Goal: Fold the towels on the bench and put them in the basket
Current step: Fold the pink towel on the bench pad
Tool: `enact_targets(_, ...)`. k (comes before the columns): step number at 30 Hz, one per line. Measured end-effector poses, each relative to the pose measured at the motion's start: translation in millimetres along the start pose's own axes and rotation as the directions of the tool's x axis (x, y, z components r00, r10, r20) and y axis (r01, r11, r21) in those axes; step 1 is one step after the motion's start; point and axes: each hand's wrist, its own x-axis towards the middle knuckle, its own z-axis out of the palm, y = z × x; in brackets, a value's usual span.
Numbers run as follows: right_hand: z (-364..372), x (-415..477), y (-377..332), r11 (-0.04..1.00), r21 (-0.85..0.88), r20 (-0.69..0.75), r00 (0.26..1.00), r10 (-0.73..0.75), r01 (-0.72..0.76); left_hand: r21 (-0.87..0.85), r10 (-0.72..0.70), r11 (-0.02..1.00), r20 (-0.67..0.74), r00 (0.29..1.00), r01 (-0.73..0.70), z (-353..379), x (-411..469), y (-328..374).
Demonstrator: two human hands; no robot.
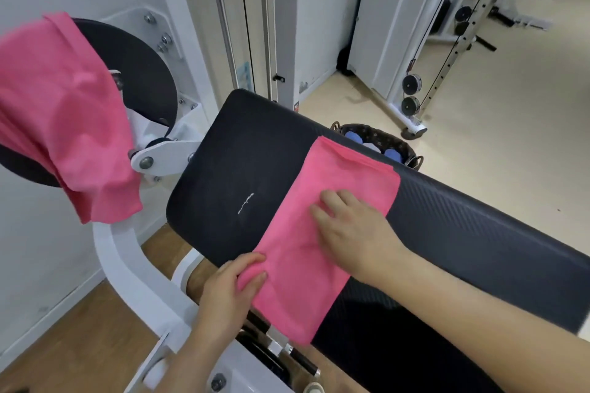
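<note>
The left hand (234,284) pinched the pink towel's (322,220) near corner; the right hand (348,226) lay flat, fingers spread, on its middle.

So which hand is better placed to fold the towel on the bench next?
Probably the left hand: it already pinches the near edge of the pink towel and can lift it over. The right hand lies flat on the towel, pinning it down.
</note>
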Motion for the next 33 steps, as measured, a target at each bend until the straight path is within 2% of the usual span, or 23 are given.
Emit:
enact_targets(4, 13, -28, -15, 0.995, -0.061, 0.206, 0.974, 0.091, -0.08, -0.24, -0.073, 0.961, 0.261, 0.963, 0.137, -22, -2, 0)
enact_targets(6, 11, -28, -20, 0.99, -0.02, 0.203, 0.969, 0.142, -0.141, -0.261, -0.067, 0.951, 0.351, 0.934, 0.167, -35, -5, 3)
enact_targets(9, 1, -40, -42, 0.971, 0.141, 0.14, 0.974, 0.176, -0.195, -0.269, -0.045, 0.945, 0.462, 0.886, 0.188, -49, -7, 6)
enact_targets(11, -8, -55, -68, 0.946, 0.242, 0.168, 0.97, 0.178, -0.215, -0.325, -0.001, 0.925, 0.52, 0.854, 0.199, -52, -8, 10)
enact_targets(14, -5, -71, -100, 0.929, 0.255, 0.24, 0.948, 0.206, -0.267, -0.362, 0.01, 0.915, 0.46, 0.888, 0.177, -51, -4, 20)
enact_targets(16, 5, -73, -107, 0.914, 0.246, 0.183, 0.942, 0.282, -0.322, -0.387, -0.008, 0.907, 0.378, 0.926, 0.166, -47, -1, 27)
enact_targets(19, 14, -72, -110, 0.888, 0.296, 0.064, 0.935, 0.349, -0.351, -0.41, -0.012, 0.897, 0.347, 0.938, 0.163, -42, 1, 35)
enact_targets(22, 13, -71, -109, 0.882, 0.338, 0.029, 0.94, 0.34, -0.329, -0.275, 0.031, 0.96, 0.294, 0.955, 0.054, -41, 4, 42)
enact_targets(24, 8, -69, -103, 0.874, 0.358, 0.015, 0.938, 0.346, -0.328, -0.084, 0.099, 0.993, 0.203, 0.974, -0.083, -43, 10, 41)
enact_targets(26, 3, -69, -94, 0.85, 0.405, 0.022, 0.933, 0.36, -0.338, 0.123, 0.207, 0.967, 0.121, 0.971, -0.222, -47, 15, 37)
enact_targets(27, 2, -69, -88, 0.833, 0.43, 0.043, 0.93, 0.366, -0.347, 0.207, 0.28, 0.931, 0.118, 0.953, -0.3, -49, 17, 36)
enact_targets(29, 0, -69, -77, 0.82, 0.451, 0.089, 0.932, 0.352, -0.353, 0.345, 0.418, 0.81, 0.227, 0.88, -0.474, -50, 22, 32)
enact_targets(31, 0, -67, -67, 0.841, 0.425, 0.116, 0.942, 0.316, -0.335, 0.432, 0.483, 0.673, 0.357, 0.799, -0.6, -46, 24, 31)
enact_targets(33, 0, -69, -59, 0.862, 0.391, 0.163, 0.946, 0.282, -0.324, 0.442, 0.499, 0.598, 0.449, 0.742, -0.669, -45, 24, 29)
